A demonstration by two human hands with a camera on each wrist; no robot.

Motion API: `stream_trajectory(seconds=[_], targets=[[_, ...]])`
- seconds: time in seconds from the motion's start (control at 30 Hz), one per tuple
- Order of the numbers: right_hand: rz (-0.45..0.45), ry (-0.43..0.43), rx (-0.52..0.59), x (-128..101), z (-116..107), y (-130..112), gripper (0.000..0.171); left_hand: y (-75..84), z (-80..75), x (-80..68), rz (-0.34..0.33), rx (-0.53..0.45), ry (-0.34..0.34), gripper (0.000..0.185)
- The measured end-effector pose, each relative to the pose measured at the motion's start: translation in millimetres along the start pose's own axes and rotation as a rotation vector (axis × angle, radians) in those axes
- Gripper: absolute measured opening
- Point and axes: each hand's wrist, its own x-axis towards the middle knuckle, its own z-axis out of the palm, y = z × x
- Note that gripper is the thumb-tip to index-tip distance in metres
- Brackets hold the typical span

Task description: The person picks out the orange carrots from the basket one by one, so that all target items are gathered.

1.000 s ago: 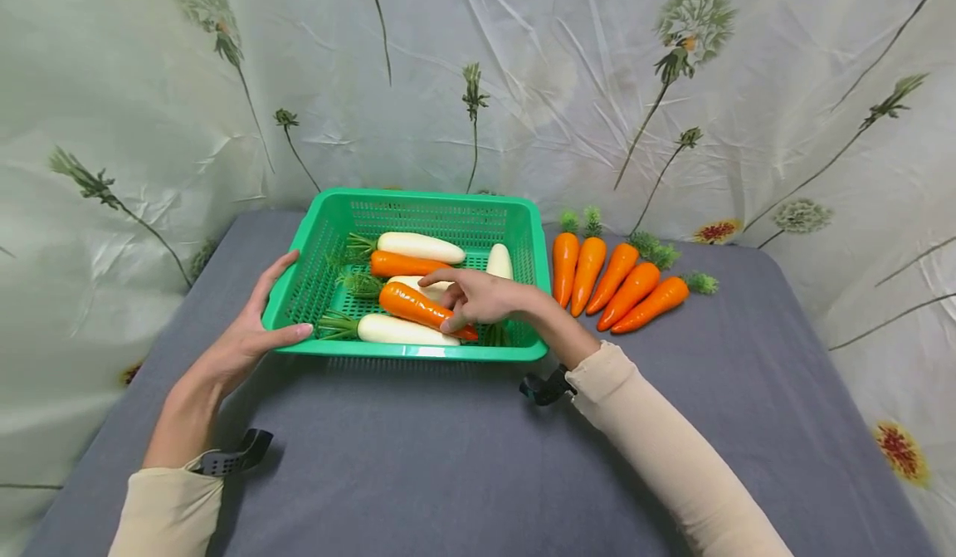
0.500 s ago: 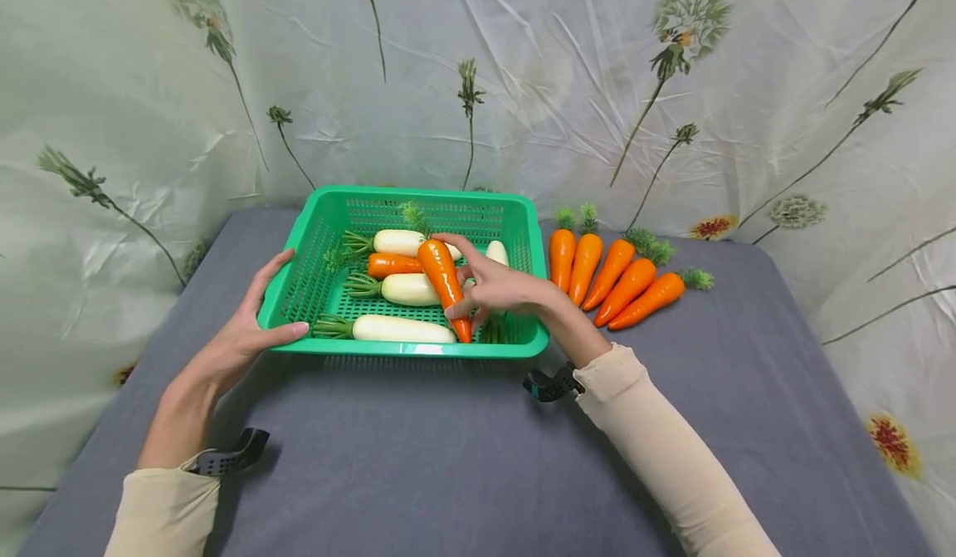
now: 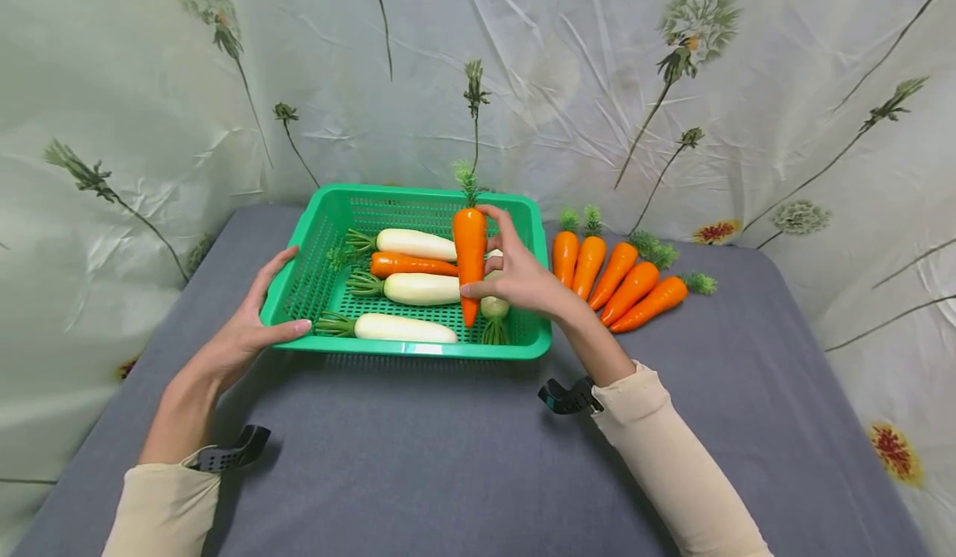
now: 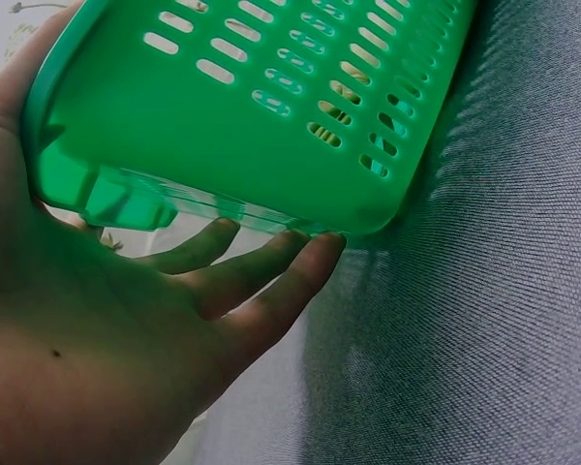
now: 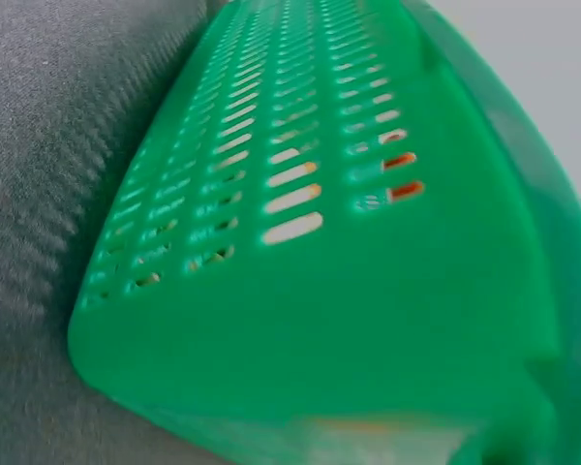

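In the head view my right hand pinches an orange carrot between thumb and fingers. It hangs upright over the right part of a green plastic basket, leafy top up and tip down. My left hand holds the basket's left end, thumb over the front rim. In the left wrist view its fingers lie against the outside wall. Inside the basket are white radishes, one partly hidden behind the right hand, and another carrot between two of them. The right wrist view shows mostly the basket wall.
Several carrots lie fanned out on the grey tablecloth, just right of the basket. A flower-print curtain hangs behind the table. Each wrist wears a black strap-on camera.
My right hand has lifted the carrot from lying across the radishes, turned it upright and moved it right. The radish beneath now shows more. My left hand stays on the basket.
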Motion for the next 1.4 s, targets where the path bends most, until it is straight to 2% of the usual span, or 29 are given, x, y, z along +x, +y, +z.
stream_trajectory(seconds=[0.33,0.83,1.13,1.4], targets=[[-0.038,0.175,0.033,-18,-23,3,0.108,-2.1,-0.7,1.4,0.011,0.019,0.008,0.102],[-0.109,0.306,0.063,-51,-53,19,0.104,-2.6,-1.5,-0.4,-0.007,0.029,0.002,0.101],[-0.091,0.362,0.086,-71,-74,28,0.1,-1.4,-1.6,1.8,-0.012,0.019,-0.01,0.102],[-0.069,0.41,0.077,-85,-83,36,0.103,0.1,-1.1,-0.6,-0.008,0.003,-0.014,0.103]])
